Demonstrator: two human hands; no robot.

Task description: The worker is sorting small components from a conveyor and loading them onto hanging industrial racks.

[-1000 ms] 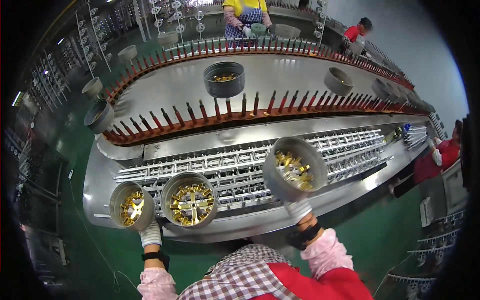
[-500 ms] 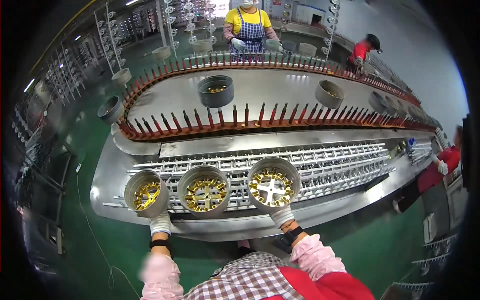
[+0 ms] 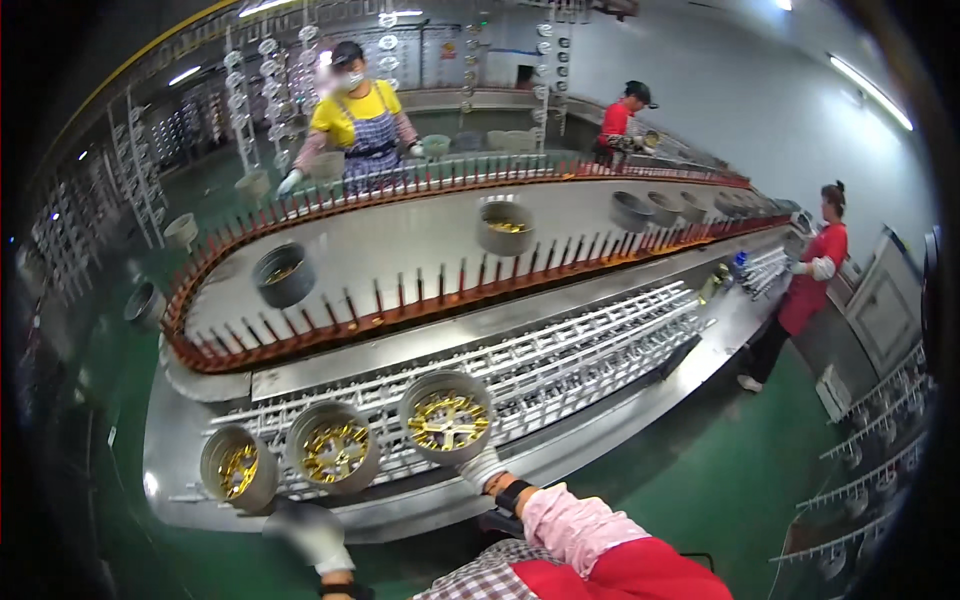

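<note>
Three round grey tubs stand in a row on silver metal racks in front of me: a left tub (image 3: 267, 472), a middle tub (image 3: 371, 458) and a right tub (image 3: 484, 420). Each holds shiny gold wheel-like pieces (image 3: 446, 420) with spokes. My right hand (image 3: 482, 469), in a white glove, is against the lower right side of the right tub, its fingers hidden behind the wall. Below the left tub, just off the table edge, is my left hand (image 3: 312, 535), also gloved. Motion blur smears its fingers, so its grip does not show.
A looped conveyor with upright red and black spindles (image 3: 440, 285) curves behind the racks (image 3: 600, 345). More tubs, including a grey one (image 3: 284, 275), stand over it. Co-workers stand across the line, one in yellow (image 3: 360, 120), and at the right, one in red (image 3: 815, 270).
My view has swung to the right, so the tubs appear lower and further left. My left hand has drawn back from the left tub toward me. My right hand remains at the right tub.
</note>
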